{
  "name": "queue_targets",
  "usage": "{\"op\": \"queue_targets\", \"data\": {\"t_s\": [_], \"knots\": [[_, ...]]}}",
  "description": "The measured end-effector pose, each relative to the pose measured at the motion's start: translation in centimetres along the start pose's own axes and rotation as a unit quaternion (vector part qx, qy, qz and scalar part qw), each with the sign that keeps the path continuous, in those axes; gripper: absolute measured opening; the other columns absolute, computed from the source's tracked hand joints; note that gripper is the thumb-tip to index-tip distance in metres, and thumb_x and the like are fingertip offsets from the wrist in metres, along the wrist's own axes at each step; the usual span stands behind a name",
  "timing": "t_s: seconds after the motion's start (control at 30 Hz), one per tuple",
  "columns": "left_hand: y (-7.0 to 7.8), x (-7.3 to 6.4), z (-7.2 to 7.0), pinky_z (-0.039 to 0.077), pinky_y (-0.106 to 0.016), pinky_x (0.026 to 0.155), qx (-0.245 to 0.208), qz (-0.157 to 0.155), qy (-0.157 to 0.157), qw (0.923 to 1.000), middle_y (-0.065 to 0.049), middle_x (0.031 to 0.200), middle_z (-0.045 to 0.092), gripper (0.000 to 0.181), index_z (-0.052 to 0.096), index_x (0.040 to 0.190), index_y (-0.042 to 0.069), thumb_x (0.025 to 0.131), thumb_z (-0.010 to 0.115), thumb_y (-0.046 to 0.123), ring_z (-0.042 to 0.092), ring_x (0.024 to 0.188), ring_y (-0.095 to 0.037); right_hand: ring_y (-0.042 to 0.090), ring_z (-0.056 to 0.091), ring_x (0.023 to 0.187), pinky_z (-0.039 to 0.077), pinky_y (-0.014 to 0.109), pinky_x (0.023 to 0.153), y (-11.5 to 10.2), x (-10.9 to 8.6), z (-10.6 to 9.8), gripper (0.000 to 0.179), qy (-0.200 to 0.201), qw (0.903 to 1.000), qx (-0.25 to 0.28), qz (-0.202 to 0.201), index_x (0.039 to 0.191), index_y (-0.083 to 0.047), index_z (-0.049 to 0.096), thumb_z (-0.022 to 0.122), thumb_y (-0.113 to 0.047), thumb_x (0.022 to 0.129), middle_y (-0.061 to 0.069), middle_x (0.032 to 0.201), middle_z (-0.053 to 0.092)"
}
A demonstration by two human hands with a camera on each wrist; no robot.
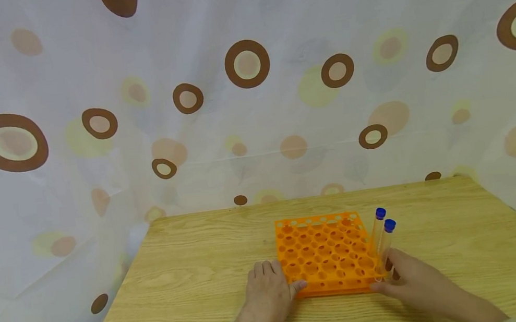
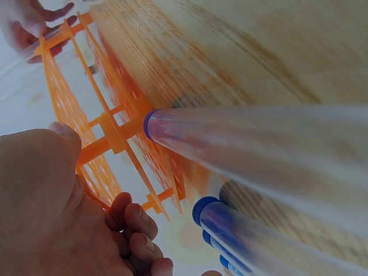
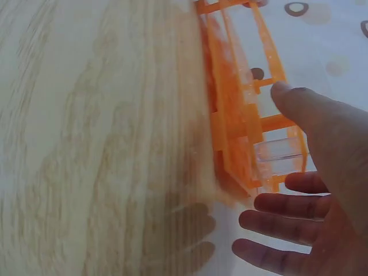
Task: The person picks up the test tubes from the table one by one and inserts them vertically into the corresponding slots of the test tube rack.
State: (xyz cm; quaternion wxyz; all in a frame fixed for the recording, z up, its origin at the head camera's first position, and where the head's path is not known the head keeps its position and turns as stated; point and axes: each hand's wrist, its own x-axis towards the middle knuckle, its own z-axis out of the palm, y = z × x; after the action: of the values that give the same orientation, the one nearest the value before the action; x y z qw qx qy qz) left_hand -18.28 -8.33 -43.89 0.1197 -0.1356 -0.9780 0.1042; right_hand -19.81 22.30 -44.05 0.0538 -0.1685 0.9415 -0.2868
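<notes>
Head view sets the orange rack [image 1: 316, 252] on the wooden table [image 1: 202, 261], well in from the back edge and roughly midway between left and right edges; two blue-capped tubes [image 1: 385, 244] stand slightly tilted at the rack's right end; its other holes look vacant; the left hand [image 1: 268, 292] grips the front-left corner, thumb over the front; the right hand [image 1: 414, 277] is at the front-right corner, holding nothing that I can make out, its thumb by the rack. Judged from this, the racking looks barely begun, with two tubes in place and most holes free; left wrist view alone shows several loose tubes [image 2: 259, 152], seemingly lying on the table, caps toward the rack, their number unclear. Right wrist view alone shows the right fingers straight and spread; only the head view takes in the table's back edge, the dotted sheet [image 1: 272, 117] rising behind it.
</notes>
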Motion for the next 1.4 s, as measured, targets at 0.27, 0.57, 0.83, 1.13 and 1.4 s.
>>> {"op": "queue_targets", "data": {"t_s": [0.27, 0.57, 0.83, 1.13, 1.4], "knots": [[-0.1, -0.1, -0.1, 0.030, -0.026, 0.061, 0.003, 0.001, 0.005, 1.0000, 0.000, 0.070, 0.035, 0.066, 0.045, 0.083, 0.008, 0.094, 0.029, 0.072, 0.030, 0.065, -0.016, 0.007, 0.033, 0.056, 0.027, 0.022, 0.047, -0.1, 0.5, 1.1, 0.060, 0.031, 0.9953, -0.089, 0.021, 0.097, -0.012, 0.043, 0.063, -0.067, 0.084, -0.002, 0.072, 0.040], [-0.1, 0.1, 0.1, 0.029, -0.026, 0.061, 0.000, 0.002, -0.006, 1.0000, 0.000, 0.071, 0.035, 0.067, 0.044, 0.083, 0.009, 0.093, 0.026, 0.072, 0.031, 0.067, -0.016, 0.008, 0.031, 0.059, 0.026, 0.022, 0.052, 0.3, 0.7, 1.8, 0.051, 0.066, 0.9864, -0.150, -0.017, 0.096, -0.011, 0.041, 0.054, -0.061, 0.094, -0.001, 0.077, 0.036], [0.0, -0.1, 0.0, 0.029, -0.026, 0.061, 0.005, 0.002, 0.011, 0.9999, 0.000, 0.070, 0.035, 0.066, 0.045, 0.083, 0.008, 0.094, 0.028, 0.072, 0.030, 0.066, -0.016, 0.009, 0.028, 0.060, 0.022, 0.023, 0.056, 0.5, 0.7, 2.0, 0.044, 0.098, 0.9731, -0.205, -0.038, 0.086, -0.016, 0.041, 0.050, -0.057, 0.098, -0.003, 0.075, 0.032], [0.0, -0.1, -0.3, 0.028, -0.026, 0.060, 0.010, 0.005, 0.012, 0.9999, 0.000, 0.069, 0.034, 0.066, 0.045, 0.082, 0.008, 0.094, 0.029, 0.071, 0.028, 0.064, -0.015, 0.012, 0.027, 0.067, 0.021, 0.025, 0.061, 0.2, 0.6, 1.7, 0.045, 0.117, 0.9595, -0.251, -0.051, 0.080, -0.018, 0.041, 0.050, -0.058, 0.097, -0.003, 0.075, 0.031], [-0.2, 0.0, -0.2, 0.030, -0.026, 0.060, 0.027, 0.008, 0.003, 0.9996, 0.001, 0.069, 0.034, 0.066, 0.042, 0.080, 0.010, 0.093, 0.024, 0.072, 0.030, 0.064, -0.015, 0.014, 0.028, 0.070, 0.023, 0.028, 0.066, 0.1, 0.6, 1.7, 0.045, 0.119, 0.9533, -0.271, -0.059, 0.079, -0.018, 0.041, 0.049, -0.058, 0.098, -0.003, 0.076, 0.031]]}}
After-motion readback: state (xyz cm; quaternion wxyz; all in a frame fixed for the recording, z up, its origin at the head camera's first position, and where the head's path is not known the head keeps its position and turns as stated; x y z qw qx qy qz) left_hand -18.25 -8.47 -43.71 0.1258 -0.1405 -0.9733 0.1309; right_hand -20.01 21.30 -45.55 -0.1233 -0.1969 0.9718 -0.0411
